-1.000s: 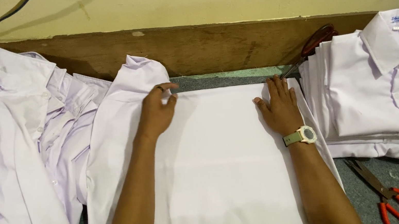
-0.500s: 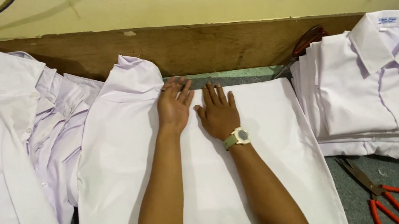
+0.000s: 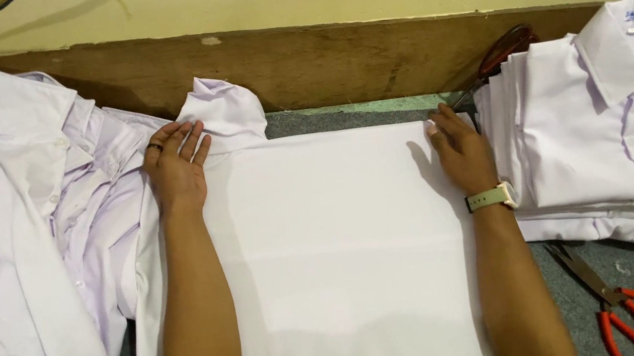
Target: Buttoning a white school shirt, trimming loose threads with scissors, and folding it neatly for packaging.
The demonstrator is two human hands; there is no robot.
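Note:
A white shirt (image 3: 343,249) lies flat, back side up, on the grey table in front of me. My left hand (image 3: 177,169) rests palm down on its upper left corner, beside the shirt's collar (image 3: 224,117), fingers spread. My right hand (image 3: 457,148), a watch on its wrist, presses flat on the upper right edge of the same shirt. Neither hand grips anything.
A heap of loose white shirts (image 3: 19,236) lies at the left. A stack of folded white shirts (image 3: 608,129) sits at the right. Red-handled scissors (image 3: 628,299) lie at the lower right, and a second pair (image 3: 499,61) lies by the wooden back board (image 3: 332,52).
My hands were together at the shirt's top middle half a second ago. They have slid apart, left hand to the left corner, right hand to the right edge.

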